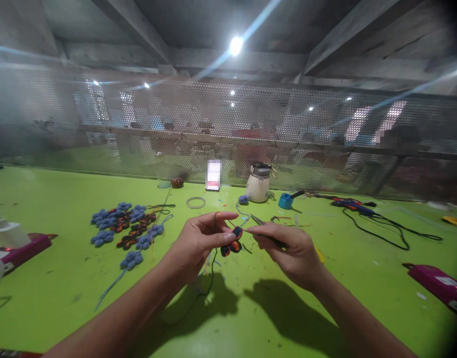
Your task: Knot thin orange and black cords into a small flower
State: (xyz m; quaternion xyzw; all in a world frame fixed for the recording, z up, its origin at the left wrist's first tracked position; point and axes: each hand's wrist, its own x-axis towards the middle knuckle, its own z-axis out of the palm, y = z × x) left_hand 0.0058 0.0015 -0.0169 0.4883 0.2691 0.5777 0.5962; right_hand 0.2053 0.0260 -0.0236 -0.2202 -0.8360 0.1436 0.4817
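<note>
Left fingers [218,241]: pinching black-and-orange yarn flower [235,246]. Right fingers [264,229]: grasping pointed grey tool [256,219]. Green counter [362,278], far bound: grey perforated screen [198,114].

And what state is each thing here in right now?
Left hand: pinching dark flower
Right hand: gripping a pointed tool
Phone: upright, screen lit
Jar: upright
Blue pot: upright, handle sticking out
Metal ring: lying flat
Blue flowers: mostly clustered
Right power strip: red light on
Ceiling lamp: lit

held flower [235,246]: dark, orange-streaked | tabletop [362,278]: lime green | jar [257,190]: whitish | tub [285,202]: blue
</note>
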